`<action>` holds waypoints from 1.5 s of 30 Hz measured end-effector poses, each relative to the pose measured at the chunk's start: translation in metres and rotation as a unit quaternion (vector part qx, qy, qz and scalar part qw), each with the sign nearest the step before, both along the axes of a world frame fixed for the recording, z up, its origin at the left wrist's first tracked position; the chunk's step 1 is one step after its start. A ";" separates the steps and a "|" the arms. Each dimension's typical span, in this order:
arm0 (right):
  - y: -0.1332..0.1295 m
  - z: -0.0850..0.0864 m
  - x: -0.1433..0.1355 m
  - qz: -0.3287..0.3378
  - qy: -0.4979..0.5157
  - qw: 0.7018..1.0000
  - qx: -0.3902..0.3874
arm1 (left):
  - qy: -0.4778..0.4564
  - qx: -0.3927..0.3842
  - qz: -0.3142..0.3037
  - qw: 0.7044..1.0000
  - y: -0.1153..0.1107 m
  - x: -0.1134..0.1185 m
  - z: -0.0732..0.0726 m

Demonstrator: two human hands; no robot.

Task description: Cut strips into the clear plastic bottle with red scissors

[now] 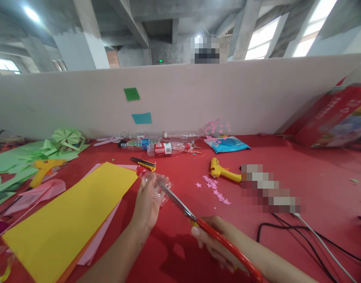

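- The left hand (149, 200) is curled round a clear plastic bottle piece (165, 184), the thumb lying on the plastic and the palm underneath.
- The right hand (211, 241) is wrapped around the scissors (177, 199), gripping them by their red handles; whether the blades are parted or together, I cannot tell.
- From the right hand's grip, the bottle piece lies forward and to the left, at the far end of the blades. The left hand is the nearer one, since it holds the piece.
- The piece's long axis slants from a red end (141, 171), far and left, toward the right hand. The scissors slant much the same way, so the two lie roughly in line.
- The blade tips overlap the plastic in this view; whether they sit inside the wall or merely in front of it is unclear.
- Just beyond the left hand's grip rests a utility knife (143, 163); left of that hand lies a yellow sheet (77, 220) over pink paper (102, 239).
- Forward of the right hand are pink stars (215, 188), with a yellow glue gun (224, 173) beyond and to the right.
- A bottle with a red label (163, 149) lies farther ahead of both hands.
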State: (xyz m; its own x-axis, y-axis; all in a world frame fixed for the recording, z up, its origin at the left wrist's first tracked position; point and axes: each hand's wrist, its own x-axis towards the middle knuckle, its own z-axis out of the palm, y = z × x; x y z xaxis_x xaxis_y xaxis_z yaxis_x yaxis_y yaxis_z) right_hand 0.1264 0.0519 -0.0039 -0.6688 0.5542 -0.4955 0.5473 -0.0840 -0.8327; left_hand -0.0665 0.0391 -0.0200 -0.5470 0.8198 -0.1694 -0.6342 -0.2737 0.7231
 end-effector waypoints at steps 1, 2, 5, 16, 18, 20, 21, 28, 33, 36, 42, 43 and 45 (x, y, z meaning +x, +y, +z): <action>0.000 0.000 0.000 0.000 0.001 1.000 0.000 | 0.002 0.003 0.000 1.000 0.000 0.000 0.000; 0.000 0.001 0.000 0.000 0.002 1.000 -0.002 | 0.003 0.004 0.001 1.000 0.000 0.000 0.000; 0.000 0.001 0.000 -0.005 -0.003 1.000 -0.013 | 0.005 0.007 0.008 1.000 0.000 0.001 0.001; -0.007 0.006 -0.006 -0.026 -0.046 0.999 0.015 | 0.032 0.016 0.022 0.999 0.002 -0.004 -0.001; -0.006 0.003 -0.005 -0.020 -0.017 1.000 0.013 | 0.042 0.024 0.024 0.999 0.002 -0.005 0.000; -0.005 -0.001 -0.002 -0.003 0.015 1.000 0.013 | 0.062 0.036 0.014 0.997 0.002 -0.005 0.000; -0.005 -0.003 -0.001 0.005 0.030 0.999 0.015 | 0.072 0.041 0.007 0.997 0.001 -0.004 -0.001; -0.008 -0.003 -0.002 -0.015 0.022 1.000 0.012 | 0.091 0.050 -0.016 0.994 0.000 0.002 -0.002; -0.010 0.002 -0.007 -0.045 -0.017 0.999 0.010 | 0.092 0.050 -0.011 0.994 0.000 0.001 0.000; -0.009 0.001 -0.007 -0.038 -0.008 0.999 -0.001 | 0.089 0.048 -0.009 0.995 0.001 0.000 0.000; -0.006 -0.005 -0.003 -0.011 0.037 0.999 -0.009 | 0.106 0.065 -0.010 0.992 0.001 0.001 -0.005; -0.006 -0.005 -0.003 -0.011 0.039 0.999 -0.008 | 0.108 0.068 -0.015 0.992 0.001 0.001 -0.006; -0.006 -0.004 -0.003 -0.011 0.039 0.999 -0.003 | 0.112 0.070 -0.021 0.991 0.001 0.002 -0.007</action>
State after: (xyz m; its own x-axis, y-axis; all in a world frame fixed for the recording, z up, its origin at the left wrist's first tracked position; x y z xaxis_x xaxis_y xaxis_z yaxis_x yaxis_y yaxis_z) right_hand 0.1239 0.0458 -0.0083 -0.6931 0.5668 -0.4455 0.4781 -0.1012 -0.8725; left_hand -0.0646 0.0399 -0.0275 -0.5234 0.8492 0.0697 -0.4741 -0.3582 0.8043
